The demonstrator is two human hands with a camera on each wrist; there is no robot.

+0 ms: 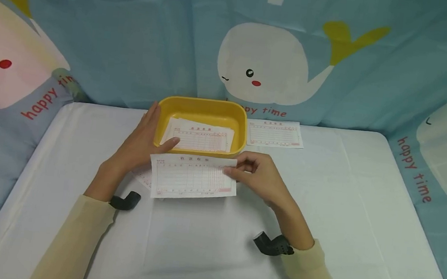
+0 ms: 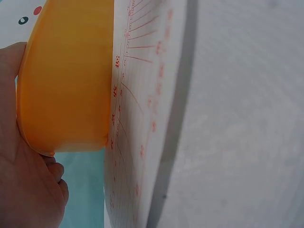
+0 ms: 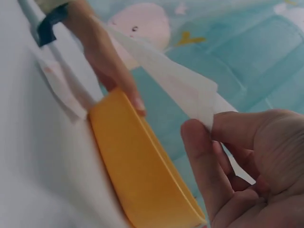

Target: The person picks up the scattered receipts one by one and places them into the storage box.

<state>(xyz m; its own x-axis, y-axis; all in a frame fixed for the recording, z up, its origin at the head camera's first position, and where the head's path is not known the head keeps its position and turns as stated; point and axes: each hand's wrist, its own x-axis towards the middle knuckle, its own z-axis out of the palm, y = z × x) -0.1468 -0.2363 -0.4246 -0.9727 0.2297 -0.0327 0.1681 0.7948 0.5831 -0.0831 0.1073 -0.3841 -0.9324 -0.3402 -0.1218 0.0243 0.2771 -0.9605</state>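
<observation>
A yellow plastic tray [image 1: 204,102] stands at the back of the table with several printed paper forms [image 1: 202,138] inside. My left hand [image 1: 136,142] grips its left end, thumb over the near rim and fingers along the outer side. In the left wrist view some fingertips curl at the tray wall [image 2: 71,76]. My right hand [image 1: 258,174] pinches the right edge of a white form with red print [image 1: 193,179], raised in front of the tray. The right wrist view shows thumb and index finger on the corner of that form [image 3: 183,88].
Another form [image 1: 275,133] lies right of the tray. Partly hidden under the held form, a further form [image 1: 143,176] lies on the white tabletop [image 1: 196,253]. A blue whale-print cloth [image 1: 144,37] hangs behind and at both sides. Black wrist devices [image 1: 274,244] sit on both wrists.
</observation>
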